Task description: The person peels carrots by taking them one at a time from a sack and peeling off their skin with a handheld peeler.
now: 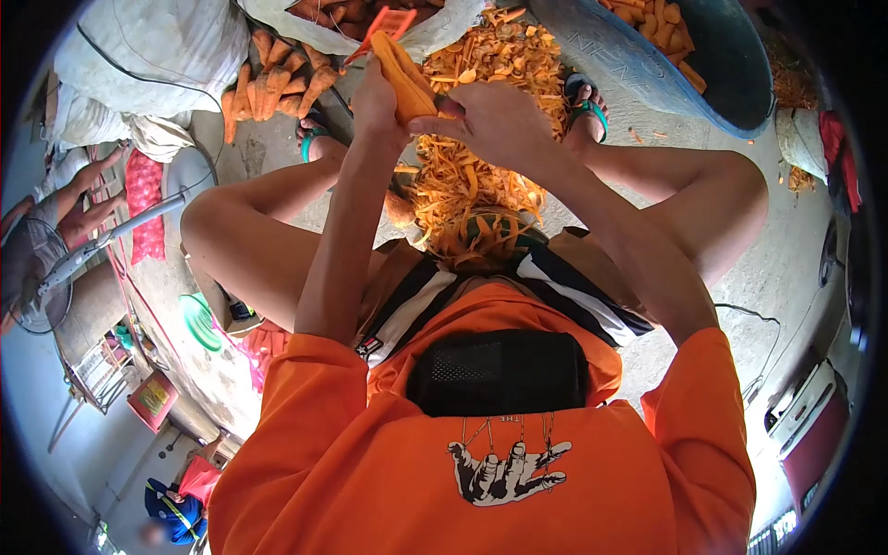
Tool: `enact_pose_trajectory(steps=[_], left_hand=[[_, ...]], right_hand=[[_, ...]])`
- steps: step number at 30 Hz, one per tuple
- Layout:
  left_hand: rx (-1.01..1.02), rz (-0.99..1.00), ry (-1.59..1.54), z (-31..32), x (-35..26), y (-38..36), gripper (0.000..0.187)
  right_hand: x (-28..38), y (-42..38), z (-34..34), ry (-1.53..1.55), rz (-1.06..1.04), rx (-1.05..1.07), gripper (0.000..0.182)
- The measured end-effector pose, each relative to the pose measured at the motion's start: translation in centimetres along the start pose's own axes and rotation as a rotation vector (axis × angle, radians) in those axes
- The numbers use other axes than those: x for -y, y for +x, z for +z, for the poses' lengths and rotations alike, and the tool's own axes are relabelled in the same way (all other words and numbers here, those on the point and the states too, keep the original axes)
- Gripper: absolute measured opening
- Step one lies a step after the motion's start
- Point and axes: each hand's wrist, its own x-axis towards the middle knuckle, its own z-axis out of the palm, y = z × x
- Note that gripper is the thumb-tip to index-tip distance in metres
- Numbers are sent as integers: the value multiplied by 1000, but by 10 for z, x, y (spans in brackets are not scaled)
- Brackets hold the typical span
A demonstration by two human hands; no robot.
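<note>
My left hand (pixel 377 104) is wrapped around an orange, peeled-looking carrot (pixel 402 74), which points up and away from me. A bright red plastic piece with an open frame (pixel 393 20) shows just beyond the carrot's far end and the left fingertips. From the right, my right hand (pixel 499 120) meets the carrot's near end, its fingers curled and its thumb reaching across toward the carrot. Between that thumb and the fingers a small dark reddish bit shows; I cannot tell what it belongs to. Below both hands lies a heap of carrot peelings (pixel 476 190) between my feet.
Unpeeled carrots (pixel 273 88) are piled at the upper left beside a large white sack (pixel 153 55). An open sack (pixel 444 37) holds more carrots. At the upper right stands a blue tub (pixel 638 60) with peeled carrots. A standing fan (pixel 37 273) and another person's limbs (pixel 88 190) are left.
</note>
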Motion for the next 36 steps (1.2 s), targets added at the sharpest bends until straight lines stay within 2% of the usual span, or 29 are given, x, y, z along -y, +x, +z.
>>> enact_pose_trajectory(steps=[5,7,11,13,14,16,17,18,20,21,22,24,27,29,36], left_hand=[[-136,60,-109,7,2,-6,41],[-202,106,-228,8,5,-8,43],[-147,192,-120,-1,17,17,48],[-205,409,222,2,16,26,54],[-205,413,219,0,17,28,54],[-148,592,686,2,10,16,53],[-141,662,746,1,10,16,54],[-141,665,748,-2,7,18,54],[-114,317,457,-13,-2,26,56],[-50,151,94,-16,-7,32,47],[-51,152,95,-20,-7,33,47],[58,112,-192,-21,-7,32,39],[177,132,-321,-10,-5,18,36],[154,153,-284,-3,-5,10,35],[115,199,-293,2,-4,0,33]], right_hand=[[1,0,8,124,28,39,78],[2,-1,17,340,43,45,75],[-4,2,13,425,60,140,71],[-2,5,-1,217,139,207,70],[-4,6,-7,214,137,205,70],[-15,6,-16,4,87,155,69],[-24,5,-23,5,85,155,69],[-34,4,-33,-23,68,130,68],[-43,1,-49,-50,49,106,67],[-44,-1,-56,-47,55,79,67],[-44,-3,-60,-44,62,52,68],[-31,-5,-50,5,48,-16,70],[-8,-4,-29,72,8,-119,74],[8,-5,-26,92,17,-143,81],[12,0,-17,12,35,-127,80]])
